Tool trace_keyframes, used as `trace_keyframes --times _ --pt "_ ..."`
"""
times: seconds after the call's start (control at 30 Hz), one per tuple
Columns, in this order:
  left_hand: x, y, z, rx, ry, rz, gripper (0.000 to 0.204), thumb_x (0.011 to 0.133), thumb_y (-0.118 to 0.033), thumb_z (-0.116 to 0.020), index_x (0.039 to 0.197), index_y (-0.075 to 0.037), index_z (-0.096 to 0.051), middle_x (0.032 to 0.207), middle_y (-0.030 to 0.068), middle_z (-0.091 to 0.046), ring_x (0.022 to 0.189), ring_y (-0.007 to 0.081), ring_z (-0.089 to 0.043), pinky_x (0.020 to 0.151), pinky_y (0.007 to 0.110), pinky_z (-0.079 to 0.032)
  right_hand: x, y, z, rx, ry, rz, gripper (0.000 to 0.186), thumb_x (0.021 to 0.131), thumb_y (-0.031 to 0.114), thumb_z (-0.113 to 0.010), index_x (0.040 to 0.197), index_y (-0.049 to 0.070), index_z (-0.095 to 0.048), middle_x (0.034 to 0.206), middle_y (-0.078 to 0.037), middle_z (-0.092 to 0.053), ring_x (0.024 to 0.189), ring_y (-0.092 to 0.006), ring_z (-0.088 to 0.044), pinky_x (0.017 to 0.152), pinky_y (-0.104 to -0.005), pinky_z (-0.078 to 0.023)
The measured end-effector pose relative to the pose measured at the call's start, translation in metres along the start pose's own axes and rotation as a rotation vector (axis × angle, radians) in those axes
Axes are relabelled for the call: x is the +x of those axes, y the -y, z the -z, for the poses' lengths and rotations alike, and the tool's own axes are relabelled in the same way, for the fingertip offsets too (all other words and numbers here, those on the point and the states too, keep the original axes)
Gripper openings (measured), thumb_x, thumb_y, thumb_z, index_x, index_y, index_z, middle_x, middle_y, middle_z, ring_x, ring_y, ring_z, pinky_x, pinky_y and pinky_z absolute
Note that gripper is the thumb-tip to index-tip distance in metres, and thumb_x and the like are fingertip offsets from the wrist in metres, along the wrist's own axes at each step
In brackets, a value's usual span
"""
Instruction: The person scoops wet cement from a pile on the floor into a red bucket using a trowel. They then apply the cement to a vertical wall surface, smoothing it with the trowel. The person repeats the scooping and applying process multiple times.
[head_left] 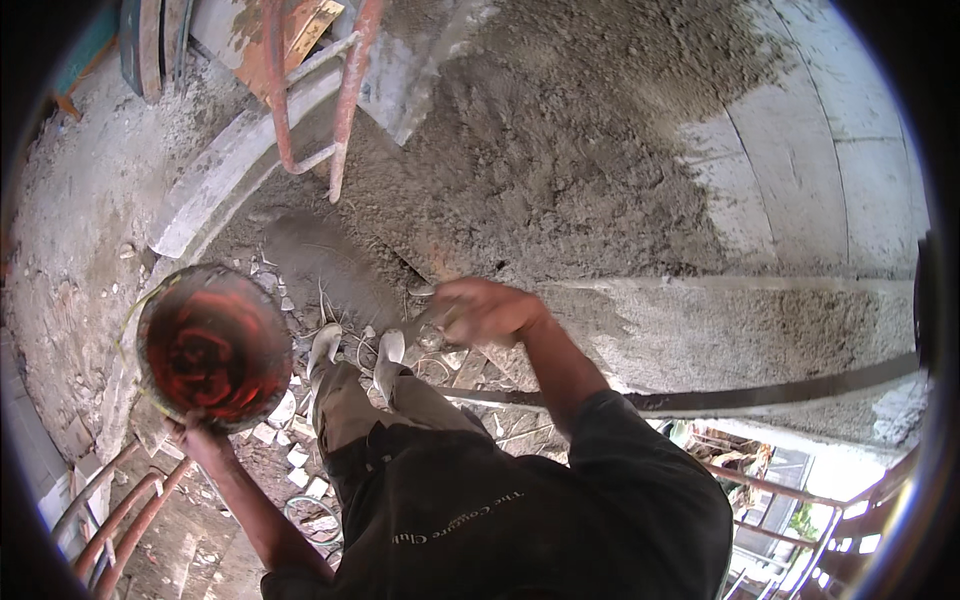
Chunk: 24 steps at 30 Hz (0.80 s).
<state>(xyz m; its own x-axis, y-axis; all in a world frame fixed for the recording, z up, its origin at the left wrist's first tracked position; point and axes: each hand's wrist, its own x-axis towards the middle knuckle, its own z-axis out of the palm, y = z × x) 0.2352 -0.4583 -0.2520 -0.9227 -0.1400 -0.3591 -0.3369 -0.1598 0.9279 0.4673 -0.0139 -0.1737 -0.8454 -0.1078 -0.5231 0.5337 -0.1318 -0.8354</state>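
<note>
My left hand (198, 438) is closed on the near rim of a bucket (215, 345). The bucket is tilted so that its red inside shows, smeared with dark grey residue. My right hand (482, 310), somewhat blurred, is wrapped round the handle of a trowel (340, 270). Motion smears its grey blade, which points left toward the bucket, above my shoes. Beyond both hands rises rough grey mortar (590, 150), wet-looking and spread across the surface ahead.
A rusty red metal frame (348, 110) leans at the upper left, beside a pale concrete slab edge (215, 185). Smooth grey panels (800, 160) flank the mortar at right. A dark bar (760, 395) crosses at right. Rubble and broken tile (298, 456) lie around my feet; metal tubes (120, 520) stand lower left.
</note>
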Motion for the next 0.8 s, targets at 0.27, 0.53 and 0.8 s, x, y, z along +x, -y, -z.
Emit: trace_keyframes --times 0.27,0.53,0.8 --pt "0.003 -0.010 0.069 0.001 -0.203 -0.130 0.081 0.066 0.005 -0.056 0.143 -0.008 -0.036 0.117 0.0141 -0.055 0.092 0.0239 -0.054 0.072 0.034 -0.048 -0.181 0.149 0.170 -0.371 -1.183 0.209 0.042 0.089 0.024 -0.058 0.128 0.012 -0.054 0.084 0.000 -0.058 0.065 -0.0082 -0.050 0.057 -0.0229 -0.045" --pt "-0.013 0.011 0.088 0.142 -0.386 -0.133 0.074 0.067 0.005 -0.052 0.139 -0.006 -0.040 0.110 0.0118 -0.056 0.073 0.0162 -0.048 0.059 0.028 -0.040 -0.072 0.010 0.185 -0.575 -1.120 0.075 0.030 0.092 0.027 -0.059 0.114 0.006 -0.060 0.088 -0.011 -0.065 0.083 -0.0209 -0.060 0.071 -0.0373 -0.050" --pt "-0.032 0.028 0.076 0.135 -0.286 -0.068 0.075 0.067 0.007 -0.051 0.139 -0.014 -0.042 0.098 0.0031 -0.055 0.062 0.0100 -0.041 0.049 0.022 -0.032 -0.012 -0.126 0.347 -1.095 -1.119 -0.133 0.039 0.088 0.035 -0.061 0.111 0.004 -0.058 0.095 -0.027 -0.064 0.095 -0.0452 -0.059 0.080 -0.0486 -0.048"
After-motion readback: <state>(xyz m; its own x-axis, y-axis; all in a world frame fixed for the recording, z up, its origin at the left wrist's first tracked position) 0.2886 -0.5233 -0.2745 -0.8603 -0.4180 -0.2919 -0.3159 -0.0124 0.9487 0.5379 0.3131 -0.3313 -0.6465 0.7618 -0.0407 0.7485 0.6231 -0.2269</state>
